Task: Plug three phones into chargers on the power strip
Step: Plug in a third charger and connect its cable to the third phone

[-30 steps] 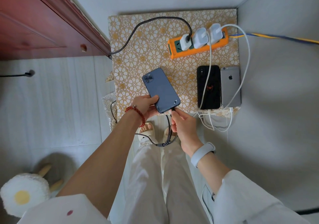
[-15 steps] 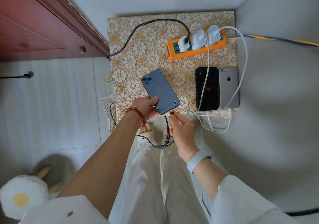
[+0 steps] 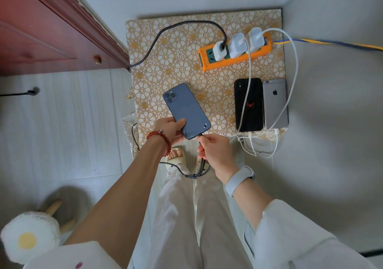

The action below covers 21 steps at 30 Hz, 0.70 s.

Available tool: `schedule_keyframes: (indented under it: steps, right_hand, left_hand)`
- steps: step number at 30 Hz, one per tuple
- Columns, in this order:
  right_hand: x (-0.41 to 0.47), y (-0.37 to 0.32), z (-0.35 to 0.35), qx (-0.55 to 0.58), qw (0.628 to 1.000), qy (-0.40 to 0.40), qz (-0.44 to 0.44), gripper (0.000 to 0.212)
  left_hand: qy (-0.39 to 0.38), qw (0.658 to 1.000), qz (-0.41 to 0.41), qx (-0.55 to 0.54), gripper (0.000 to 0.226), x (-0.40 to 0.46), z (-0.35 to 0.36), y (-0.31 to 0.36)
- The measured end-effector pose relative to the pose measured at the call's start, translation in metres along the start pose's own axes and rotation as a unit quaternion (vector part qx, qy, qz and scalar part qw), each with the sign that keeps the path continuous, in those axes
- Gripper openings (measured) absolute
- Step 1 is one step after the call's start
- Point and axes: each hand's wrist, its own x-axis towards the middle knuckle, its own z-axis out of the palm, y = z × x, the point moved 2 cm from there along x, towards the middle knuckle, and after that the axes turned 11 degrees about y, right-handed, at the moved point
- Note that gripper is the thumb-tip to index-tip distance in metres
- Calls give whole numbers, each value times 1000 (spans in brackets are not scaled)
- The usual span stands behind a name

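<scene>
A blue phone [image 3: 186, 110] lies face down and tilted over the near edge of a small table with a floral cloth [image 3: 165, 61]. My left hand [image 3: 171, 129] grips its lower left side. My right hand [image 3: 215, 150] pinches the plug of a black braided cable [image 3: 202, 165] right at the phone's bottom port. An orange power strip [image 3: 209, 64] at the back right carries three white chargers [image 3: 236, 45]. A black phone [image 3: 248, 105] and a silver phone [image 3: 274, 104] lie face down side by side at the right, each with a white cable [image 3: 293, 65] at its bottom end.
A red-brown wooden cabinet [image 3: 41, 30] stands at the left beside the table. White walls close in behind and to the right. A fried-egg-shaped stool [image 3: 29, 235] sits on the tiled floor at lower left. Loose white cable loops [image 3: 261, 149] hang off the table's near edge.
My right hand has slid slightly down and right along the black cable while the plug end stays at the blue phone's port. The left hand keeps its grip.
</scene>
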Motion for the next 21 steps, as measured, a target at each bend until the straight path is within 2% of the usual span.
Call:
schedule_keyframes:
  steps: [3, 8, 10, 12, 13, 15, 19, 21]
  right_hand:
    - [-2, 2, -1, -5, 1000, -15, 3, 25]
    - [-6, 20, -12, -82, 992, -12, -93, 35]
    - [-6, 32, -15, -90, 993, -64, -48, 57]
    - [-9, 41, -14, -83, 985, -146, 44, 82]
    - [-9, 44, -12, -67, 979, -174, 84, 85]
    - [-10, 43, -10, -28, 971, -205, 118, 65]
    - [-16, 29, -12, 59, 960, -259, 93, 8]
    - [-21, 20, -15, 93, 957, -261, 84, 5]
  left_hand:
    - [6, 998, 23, 57, 22, 4, -2, -3]
    - [-37, 998, 20, 56, 21, 1, 1, -19]
    - [-42, 997, 12, 65, 19, 1, -1, -27]
    - [-49, 996, 11, 72, 18, 1, -5, -31]
    - [-55, 996, 11, 71, 18, 1, -7, -31]
    - [-62, 996, 15, 65, 19, 1, -10, -29]
    - [-76, 995, 29, 50, 18, -2, -13, -18]
    - [-87, 995, 44, 35, 17, -5, -13, -11]
